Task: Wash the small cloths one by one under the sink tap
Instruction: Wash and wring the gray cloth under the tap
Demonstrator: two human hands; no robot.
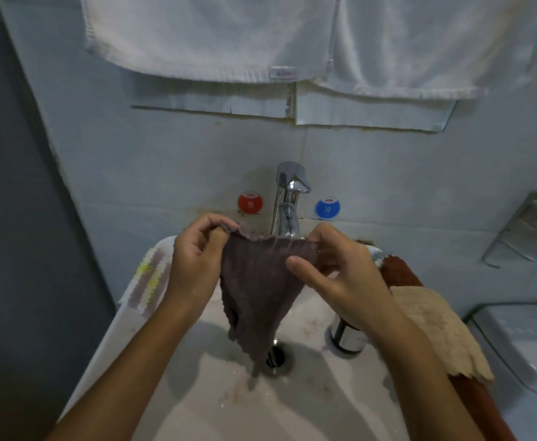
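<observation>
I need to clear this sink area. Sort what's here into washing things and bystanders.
For the job:
purple cloth, held by both hands
tap
sink
striped cloth on the left rim
beige cloth and rust cloth on the right rim

Lying about:
white towels
red sticker
blue sticker
wall rack

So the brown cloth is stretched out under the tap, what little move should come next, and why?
Probably rub the two held corners together under the stream. The left hand and right hand each pinch a top corner of the brown cloth, held spread below the tap. Water seems to run over its top edge, and its tip hangs above the drain, so scrubbing looks due.
</observation>
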